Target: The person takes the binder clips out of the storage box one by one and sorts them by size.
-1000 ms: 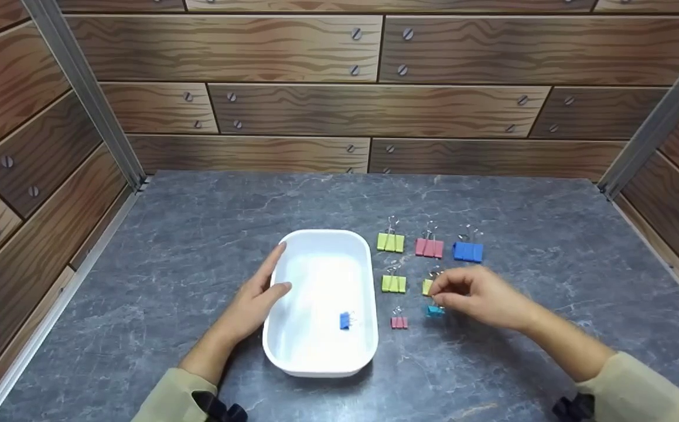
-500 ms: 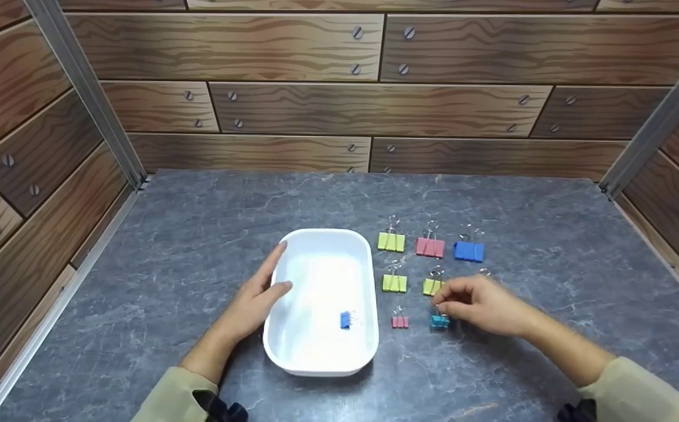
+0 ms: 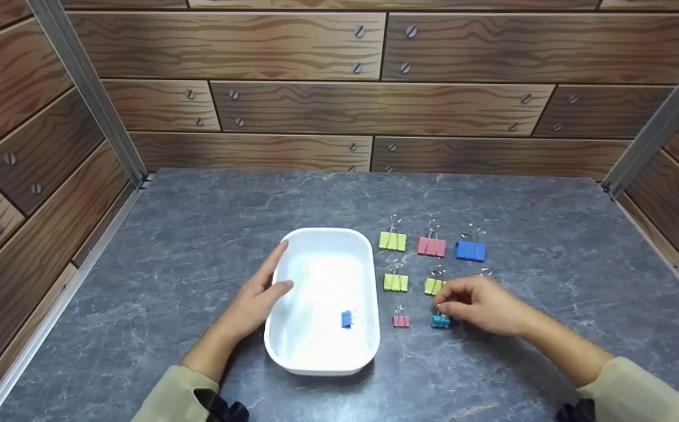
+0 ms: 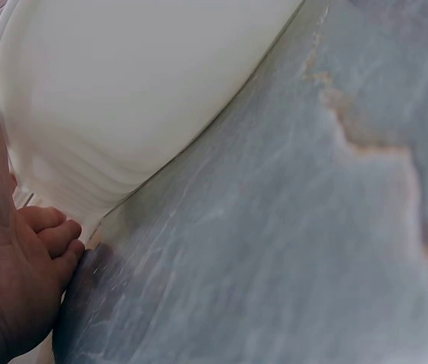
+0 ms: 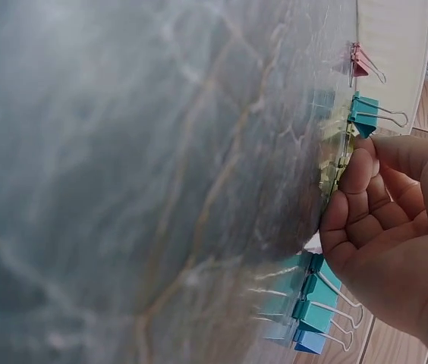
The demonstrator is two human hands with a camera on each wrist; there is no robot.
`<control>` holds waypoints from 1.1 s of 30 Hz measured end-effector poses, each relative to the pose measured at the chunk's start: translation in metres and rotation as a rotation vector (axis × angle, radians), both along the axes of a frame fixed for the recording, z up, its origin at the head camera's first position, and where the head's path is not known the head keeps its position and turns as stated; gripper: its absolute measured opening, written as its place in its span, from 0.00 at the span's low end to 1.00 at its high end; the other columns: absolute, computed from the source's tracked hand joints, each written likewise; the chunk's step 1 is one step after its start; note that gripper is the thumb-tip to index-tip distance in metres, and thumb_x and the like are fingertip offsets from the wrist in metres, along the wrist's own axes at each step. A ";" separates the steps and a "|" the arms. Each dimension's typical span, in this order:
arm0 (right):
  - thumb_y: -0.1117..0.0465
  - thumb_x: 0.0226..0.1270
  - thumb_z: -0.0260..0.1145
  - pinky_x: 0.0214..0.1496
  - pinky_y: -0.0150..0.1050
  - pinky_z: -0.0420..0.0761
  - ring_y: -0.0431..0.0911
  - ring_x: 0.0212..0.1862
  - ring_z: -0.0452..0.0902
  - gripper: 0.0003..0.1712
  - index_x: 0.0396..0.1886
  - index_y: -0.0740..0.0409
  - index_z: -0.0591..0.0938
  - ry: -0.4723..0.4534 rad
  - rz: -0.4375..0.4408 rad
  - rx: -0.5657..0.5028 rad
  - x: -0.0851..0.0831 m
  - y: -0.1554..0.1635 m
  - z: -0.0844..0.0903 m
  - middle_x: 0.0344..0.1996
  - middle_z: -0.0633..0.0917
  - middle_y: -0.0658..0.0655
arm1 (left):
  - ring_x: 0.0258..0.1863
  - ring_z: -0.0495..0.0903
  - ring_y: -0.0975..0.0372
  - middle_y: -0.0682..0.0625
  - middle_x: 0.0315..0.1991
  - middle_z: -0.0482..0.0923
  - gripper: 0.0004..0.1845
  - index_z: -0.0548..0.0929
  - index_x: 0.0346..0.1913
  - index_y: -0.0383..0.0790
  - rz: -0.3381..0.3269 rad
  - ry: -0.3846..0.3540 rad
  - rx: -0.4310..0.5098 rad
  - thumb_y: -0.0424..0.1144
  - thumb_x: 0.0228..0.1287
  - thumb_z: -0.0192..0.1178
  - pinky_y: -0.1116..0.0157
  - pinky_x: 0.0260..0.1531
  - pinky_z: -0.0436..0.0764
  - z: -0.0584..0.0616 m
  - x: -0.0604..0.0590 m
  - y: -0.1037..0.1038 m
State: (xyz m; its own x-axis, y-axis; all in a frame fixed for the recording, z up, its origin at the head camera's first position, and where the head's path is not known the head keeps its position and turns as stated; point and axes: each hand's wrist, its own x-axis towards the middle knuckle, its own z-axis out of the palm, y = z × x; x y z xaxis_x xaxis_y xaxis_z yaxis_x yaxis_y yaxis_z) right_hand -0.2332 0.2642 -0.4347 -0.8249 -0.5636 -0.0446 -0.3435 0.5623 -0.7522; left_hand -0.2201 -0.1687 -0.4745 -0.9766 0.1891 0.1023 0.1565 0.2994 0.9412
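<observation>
My left hand [image 3: 258,295] rests along the left side of a white plastic tub [image 3: 375,305], thumb over the rim. Inside the tub lies a small blue binder clip [image 3: 346,319]. With curled fingers, my right hand [image 3: 485,305] pinches at the wire handles of a small teal binder clip [image 3: 440,322], which stands on the table. In the right wrist view the teal clip [image 5: 364,115] shows right at the fingertips. Left of it stands a small pink binder clip [image 3: 401,321]. Just behind the fingers is a yellow-green binder clip [image 3: 434,286], partly covered.
Another yellow-green clip [image 3: 396,282] stands nearer the tub. The back row holds a large yellow-green clip [image 3: 392,241], a pink clip [image 3: 431,246] and a blue clip [image 3: 470,251]. Larger teal clips [image 5: 316,296] show below my right hand. Wood-patterned panels [image 3: 292,105] enclose the grey marbled table [image 3: 228,205].
My right hand and the small teal clip have moved slightly toward me, then stayed still. The yellow-green clip behind has come more into view. My left hand keeps its place on the tub.
</observation>
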 end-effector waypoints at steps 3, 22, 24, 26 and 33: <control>0.61 0.74 0.71 0.37 0.32 0.80 0.38 0.34 0.79 0.05 0.44 0.54 0.90 -0.004 -0.002 0.003 0.000 0.000 0.000 0.34 0.88 0.49 | 0.83 0.52 0.52 0.48 0.85 0.51 0.39 0.56 0.87 0.57 -0.003 0.002 0.005 0.37 0.79 0.56 0.48 0.79 0.57 0.000 -0.001 0.000; 0.62 0.73 0.70 0.32 0.33 0.81 0.39 0.30 0.79 0.05 0.42 0.55 0.90 0.012 -0.035 0.079 -0.003 -0.004 0.000 0.28 0.85 0.48 | 0.83 0.53 0.52 0.48 0.85 0.52 0.39 0.56 0.86 0.59 0.003 0.008 -0.015 0.38 0.79 0.57 0.48 0.79 0.58 0.001 -0.001 -0.001; 0.62 0.73 0.70 0.31 0.33 0.81 0.39 0.29 0.79 0.05 0.43 0.56 0.90 0.016 -0.036 0.081 -0.003 -0.005 0.000 0.28 0.85 0.47 | 0.83 0.54 0.52 0.48 0.85 0.52 0.39 0.56 0.86 0.58 0.001 0.008 -0.009 0.37 0.79 0.57 0.48 0.78 0.59 0.001 -0.001 -0.001; 0.63 0.73 0.69 0.31 0.33 0.80 0.39 0.29 0.79 0.05 0.43 0.56 0.91 0.021 -0.036 0.085 -0.003 -0.005 0.001 0.27 0.85 0.47 | 0.83 0.55 0.52 0.48 0.85 0.52 0.39 0.56 0.87 0.58 -0.002 0.009 -0.002 0.37 0.79 0.56 0.47 0.78 0.60 0.000 -0.001 0.000; 0.64 0.72 0.69 0.30 0.33 0.81 0.38 0.28 0.79 0.06 0.43 0.58 0.90 0.042 -0.047 0.115 -0.002 -0.003 0.004 0.27 0.86 0.48 | 0.82 0.56 0.50 0.47 0.85 0.52 0.39 0.56 0.87 0.58 -0.005 0.010 0.008 0.37 0.79 0.56 0.46 0.77 0.61 -0.001 0.000 0.000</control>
State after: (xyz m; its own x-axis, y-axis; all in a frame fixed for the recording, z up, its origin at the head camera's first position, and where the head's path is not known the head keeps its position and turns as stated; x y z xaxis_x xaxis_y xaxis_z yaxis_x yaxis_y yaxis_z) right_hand -0.2353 0.2610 -0.4309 -0.8529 -0.5172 -0.0713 -0.3448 0.6605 -0.6670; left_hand -0.2204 -0.1684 -0.4758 -0.9744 0.1936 0.1141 0.1680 0.2906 0.9420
